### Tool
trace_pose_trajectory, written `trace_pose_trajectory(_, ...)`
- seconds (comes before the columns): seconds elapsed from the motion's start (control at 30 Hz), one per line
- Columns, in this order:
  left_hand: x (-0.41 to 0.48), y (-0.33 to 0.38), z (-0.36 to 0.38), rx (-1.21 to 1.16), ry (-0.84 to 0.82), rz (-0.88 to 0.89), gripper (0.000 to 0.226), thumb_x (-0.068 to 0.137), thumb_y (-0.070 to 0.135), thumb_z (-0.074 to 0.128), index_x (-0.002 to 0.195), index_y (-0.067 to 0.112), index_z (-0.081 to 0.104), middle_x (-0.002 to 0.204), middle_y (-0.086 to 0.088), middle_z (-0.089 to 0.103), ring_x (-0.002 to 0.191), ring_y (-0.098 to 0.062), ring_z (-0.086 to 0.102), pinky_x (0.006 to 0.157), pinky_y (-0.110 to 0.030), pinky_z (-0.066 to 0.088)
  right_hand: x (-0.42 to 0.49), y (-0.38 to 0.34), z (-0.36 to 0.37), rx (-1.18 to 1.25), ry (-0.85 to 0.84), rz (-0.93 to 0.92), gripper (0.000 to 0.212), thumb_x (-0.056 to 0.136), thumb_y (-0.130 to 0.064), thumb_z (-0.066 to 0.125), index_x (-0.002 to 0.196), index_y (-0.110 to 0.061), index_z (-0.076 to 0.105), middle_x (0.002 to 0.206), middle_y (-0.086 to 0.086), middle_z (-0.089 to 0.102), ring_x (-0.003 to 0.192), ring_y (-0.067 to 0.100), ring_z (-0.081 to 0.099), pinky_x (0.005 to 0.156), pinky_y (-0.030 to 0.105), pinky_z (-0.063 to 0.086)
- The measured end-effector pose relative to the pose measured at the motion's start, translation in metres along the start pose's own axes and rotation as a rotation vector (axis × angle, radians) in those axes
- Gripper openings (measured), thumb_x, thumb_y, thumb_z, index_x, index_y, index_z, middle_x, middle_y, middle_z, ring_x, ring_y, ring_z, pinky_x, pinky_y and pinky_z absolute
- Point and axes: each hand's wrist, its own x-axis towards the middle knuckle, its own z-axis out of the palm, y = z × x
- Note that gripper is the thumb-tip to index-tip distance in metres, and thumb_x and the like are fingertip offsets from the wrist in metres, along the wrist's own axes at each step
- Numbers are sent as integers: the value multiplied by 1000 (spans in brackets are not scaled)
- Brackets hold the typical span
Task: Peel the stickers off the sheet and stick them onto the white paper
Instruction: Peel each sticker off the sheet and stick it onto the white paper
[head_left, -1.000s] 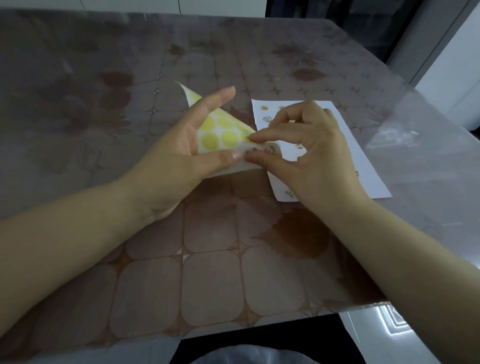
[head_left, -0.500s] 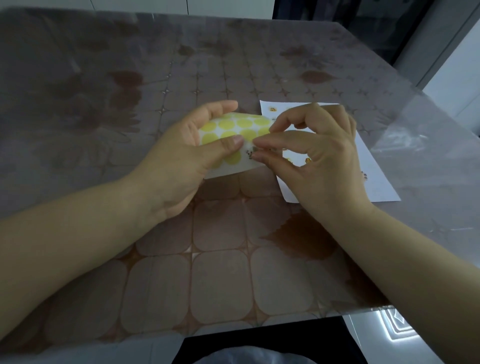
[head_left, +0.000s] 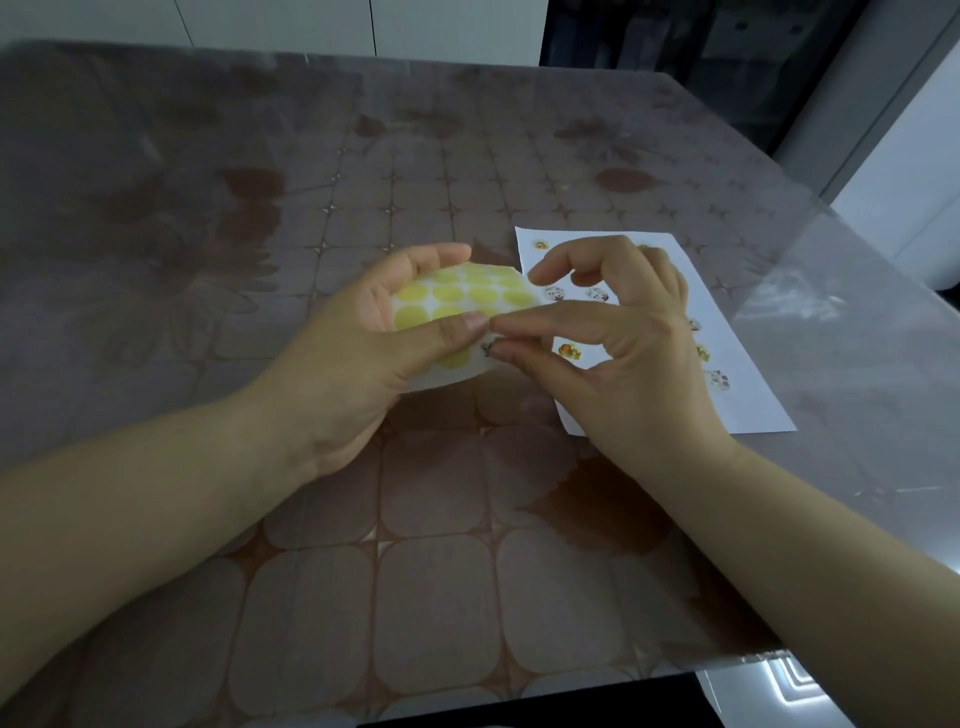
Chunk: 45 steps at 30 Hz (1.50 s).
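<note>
vs 1 s back: sheet (head_left: 457, 291) was tilted up like a triangle with one corner pointing away; now it's bowed into a low curve, yellow dots facing up. Left hand (head_left: 358, 364) re-gripped it: fingers curl over the far edge, thumb presses down on the near right part. Paper (head_left: 748, 395) unmoved on the table (head_left: 260, 182); its shift in frame looks like head motion only.

Right hand (head_left: 623, 353): thumb and forefinger closed in a narrow pinch on a small sticker (head_left: 488, 347) at the sheet's right edge, just past the left thumb tip. Other fingers raised and spread above the paper. Can't tell if the sticker is fully off the backing.

Sheet is held off the table, between both hands, just left of the paper; its right end overlaps the paper's left edge in view. Paper lies flat, partly under the right hand, with several small picture stickers already on it.
</note>
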Motion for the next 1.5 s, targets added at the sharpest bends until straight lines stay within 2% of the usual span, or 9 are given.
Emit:
trace_pose_trajectory(0.1,-1,1,1,13,9,5,55,67,18,67,122,21,57,126,-5,61,97,-10,61,79,-21,52,1,-1,0,-6,23,-44,12,79,-33,68,84,-26,76,101,-11,50,96,13,41,84,43,40)
trace_pose_trajectory(0.23,-2,2,3,9,29,-5,52,68,17,66,120,22,58,106,5,64,69,3,60,61,-11,48,1,-1,1,-36,54,-97,11,82,-31,68,85,-25,76,97,-1,62,92,17,44,86,40,36)
trace_pose_trajectory(0.5,-4,3,1,18,33,-75,47,66,22,66,113,30,62,78,17,66,60,4,55,55,-10,46,2,-1,1,-62,82,-173,13,85,-31,66,82,-26,77,94,0,65,86,17,49,91,34,28)
trace_pose_trajectory(0.6,-4,1,0,-30,31,-63,47,66,20,67,112,29,63,85,13,69,61,2,59,55,-11,49,2,0,1,-47,75,-179,12,84,-30,67,82,-25,77,93,1,65,84,18,50,91,35,29)
trace_pose_trajectory(0.83,-2,-2,-2,-91,45,-41,48,70,16,72,115,28,62,104,4,72,87,-10,64,75,-22,54,1,-1,2,-40,27,-192,10,84,-25,67,80,-27,77,92,-1,64,84,16,49,91,31,27)
trace_pose_trajectory(0.97,-2,-3,0,-92,57,31,51,70,13,72,118,26,60,112,-1,69,92,-12,66,80,-22,55,4,2,1,30,-2,-44,13,80,-33,67,84,-23,74,96,-6,57,88,11,49,89,31,32)
trace_pose_trajectory(1.13,-1,-5,0,-86,3,80,58,67,10,71,121,26,57,119,-1,67,104,-15,66,85,-23,53,4,4,1,93,-7,93,22,74,-42,68,85,-23,73,101,-11,48,90,9,47,89,44,40)
trace_pose_trajectory(1.23,1,-7,2,-31,7,133,63,63,1,69,119,27,57,119,1,66,105,-13,65,82,-21,52,5,5,1,55,30,102,21,72,-43,69,82,-25,74,102,-12,48,91,8,47,89,43,40)
trace_pose_trajectory(1.5,8,-13,4,-9,6,155,55,64,3,70,113,27,60,128,-5,60,106,-15,64,83,-22,53,3,7,1,5,26,67,10,76,-34,69,78,-26,75,100,-13,47,93,5,41,92,29,30)
